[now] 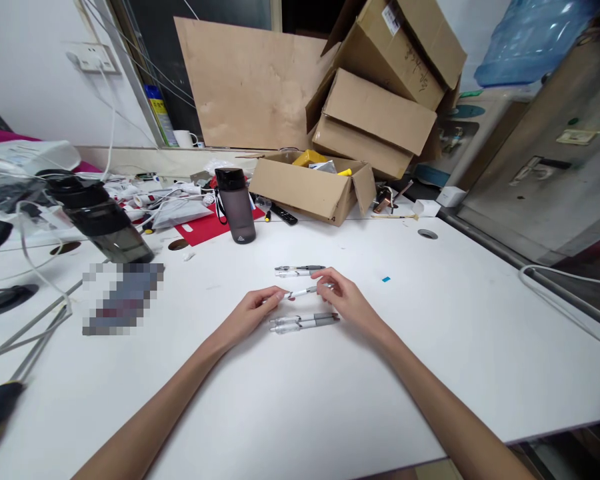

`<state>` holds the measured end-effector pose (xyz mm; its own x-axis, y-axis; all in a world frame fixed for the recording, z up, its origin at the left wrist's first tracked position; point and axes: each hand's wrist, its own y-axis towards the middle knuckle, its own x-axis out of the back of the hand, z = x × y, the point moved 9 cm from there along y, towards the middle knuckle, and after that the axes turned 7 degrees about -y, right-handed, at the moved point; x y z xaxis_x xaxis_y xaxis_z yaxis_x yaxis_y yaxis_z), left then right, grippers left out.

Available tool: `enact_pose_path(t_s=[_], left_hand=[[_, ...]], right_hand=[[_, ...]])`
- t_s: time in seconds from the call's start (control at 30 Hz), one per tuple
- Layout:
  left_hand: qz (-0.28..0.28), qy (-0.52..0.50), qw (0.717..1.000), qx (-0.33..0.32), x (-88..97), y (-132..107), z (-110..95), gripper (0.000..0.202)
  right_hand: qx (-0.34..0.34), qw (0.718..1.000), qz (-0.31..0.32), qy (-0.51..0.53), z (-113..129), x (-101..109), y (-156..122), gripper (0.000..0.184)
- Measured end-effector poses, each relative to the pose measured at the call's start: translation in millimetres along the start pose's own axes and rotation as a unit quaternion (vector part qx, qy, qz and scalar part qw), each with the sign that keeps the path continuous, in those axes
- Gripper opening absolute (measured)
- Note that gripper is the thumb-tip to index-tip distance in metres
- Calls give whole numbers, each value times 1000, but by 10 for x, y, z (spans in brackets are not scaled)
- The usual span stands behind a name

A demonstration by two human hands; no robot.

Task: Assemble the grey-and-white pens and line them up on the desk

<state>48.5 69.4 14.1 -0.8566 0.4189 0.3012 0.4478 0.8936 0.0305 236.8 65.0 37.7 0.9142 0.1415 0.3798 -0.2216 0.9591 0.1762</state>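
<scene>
Between my two hands a white and grey pen (303,292) is held just over the white table (300,400). My left hand (261,305) pinches its left end between thumb and fingers. At the pen's right end, my right hand (344,293) has its fingers curled round the grey part. Beyond the hands lie a dark-tipped clear pen (295,268) and a white pen (295,274), side by side. Nearer to me, two clear pens with grey grips (305,324) lie close together, roughly parallel to the held one.
A dark water bottle (237,207) stands behind the pens, and a second bottle (105,220) is at the left. An open cardboard box (305,187) sits at the back, with more boxes (375,113) stacked behind. A blue scrap (386,279) lies right of my hands. Cables (35,267) run along the left.
</scene>
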Motion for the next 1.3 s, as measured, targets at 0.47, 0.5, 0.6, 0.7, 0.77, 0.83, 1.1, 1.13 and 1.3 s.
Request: enact_pose_path(t_s=[0.47,0.5,0.6,0.7,0.77,0.83,1.1,1.13,1.3], left_hand=[[8,-16,1000,3,-12,4,4,50],[8,-17,1000,3,-11,2,3,49],[-2,-14,1000,5,4,-3,-3,49],[4,-4,1000,0,-7,-7,-27,49],[8,-2,1000,-2,-15,-8,-39,50],[5,-4,1000,0,-11,-7,-39,50],[16,-12,1000,-7,-34,-6,-27,47],[16,-13,1000,-8,-32,-6,-28,47],[0,-28,1000,9,12,0,6,48]], right_hand=[[-30,999,31,-15,-18,-38,-30,29],[-33,999,31,-11,-25,-37,-26,31],[7,1000,20,-19,42,-9,-13,27],[8,1000,23,-9,44,-9,-14,27],[-22,999,33,6,-10,-29,-19,32],[-25,999,29,5,-13,-18,-18,34],[-30,999,35,10,-34,-19,-21,32],[-41,998,37,10,-54,-22,-25,34],[24,999,2,-41,90,81,-6,26]])
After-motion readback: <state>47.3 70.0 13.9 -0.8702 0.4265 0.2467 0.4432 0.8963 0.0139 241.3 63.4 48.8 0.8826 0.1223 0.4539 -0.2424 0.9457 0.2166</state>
